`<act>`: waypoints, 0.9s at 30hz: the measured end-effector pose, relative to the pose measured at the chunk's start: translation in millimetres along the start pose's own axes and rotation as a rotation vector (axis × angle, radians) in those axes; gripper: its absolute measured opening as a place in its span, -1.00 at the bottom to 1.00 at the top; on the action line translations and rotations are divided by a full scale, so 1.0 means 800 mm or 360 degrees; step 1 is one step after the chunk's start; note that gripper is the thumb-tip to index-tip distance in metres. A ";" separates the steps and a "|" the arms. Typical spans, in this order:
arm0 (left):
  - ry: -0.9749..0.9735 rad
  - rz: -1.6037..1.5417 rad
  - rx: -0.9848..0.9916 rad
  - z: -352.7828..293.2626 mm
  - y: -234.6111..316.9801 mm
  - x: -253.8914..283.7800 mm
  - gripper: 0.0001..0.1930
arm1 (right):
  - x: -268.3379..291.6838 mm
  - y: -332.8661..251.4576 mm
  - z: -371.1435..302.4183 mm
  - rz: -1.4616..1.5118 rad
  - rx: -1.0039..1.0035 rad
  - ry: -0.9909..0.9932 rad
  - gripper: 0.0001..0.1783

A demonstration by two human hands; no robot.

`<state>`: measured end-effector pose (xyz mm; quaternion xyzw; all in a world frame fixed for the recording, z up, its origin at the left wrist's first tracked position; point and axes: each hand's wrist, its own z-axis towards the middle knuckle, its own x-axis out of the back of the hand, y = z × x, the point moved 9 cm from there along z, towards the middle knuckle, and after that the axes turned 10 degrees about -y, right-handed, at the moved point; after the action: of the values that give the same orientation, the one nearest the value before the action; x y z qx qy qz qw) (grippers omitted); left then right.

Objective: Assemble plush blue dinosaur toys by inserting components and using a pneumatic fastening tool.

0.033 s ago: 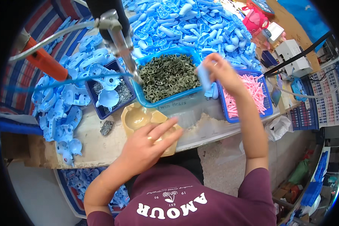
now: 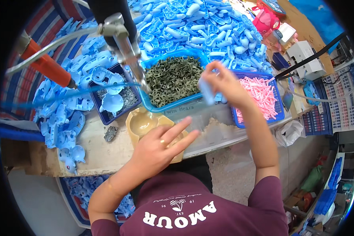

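Note:
My left hand (image 2: 155,145) rests over a tan moulded fixture (image 2: 142,124) at the table's front edge, its fingers stretched out and apart. Much of the fixture is hidden beneath it. My right hand (image 2: 229,85) is raised between two bins and pinches a light blue plastic part (image 2: 205,92), smeared by motion. To its left stands a bright blue bin (image 2: 173,107) full of small dark green pieces (image 2: 173,80). A blue basket (image 2: 278,112) of pink sticks (image 2: 257,96) lies behind and right of my right wrist.
A large heap of light blue plastic parts (image 2: 192,27) fills the back. More blue shells (image 2: 72,106) pile up at left around a dark blue box (image 2: 106,118) of small screws. An orange-handled power driver (image 2: 47,65) and a metal tool (image 2: 131,59) hang over the table.
My right hand has shifted slightly left and down with the blue part. My left hand's fingers have moved a little right, spreading wider. The hanging tools have shifted slightly.

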<state>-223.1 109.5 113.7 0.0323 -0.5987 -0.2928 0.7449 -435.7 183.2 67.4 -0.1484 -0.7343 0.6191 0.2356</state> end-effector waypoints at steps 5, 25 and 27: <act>0.0291 0.0313 -0.0274 0.017 0.007 -0.028 -0.44 | -0.094 0.025 -0.033 0.0204 -0.0270 -0.0439 -0.68; 0.0325 0.0288 0.0050 -0.115 -0.002 -0.046 -0.66 | 0.211 0.017 0.021 -0.1743 0.0057 0.1106 -0.62; 0.0344 0.0287 0.0009 -0.100 0.007 -0.059 -0.67 | 0.168 -0.007 0.019 -0.1191 0.0169 0.0960 -0.66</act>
<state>-153.4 112.6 52.5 0.0118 -0.5164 -0.2178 0.8281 -557.2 237.9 93.2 -0.0346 -0.6035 0.4580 0.6518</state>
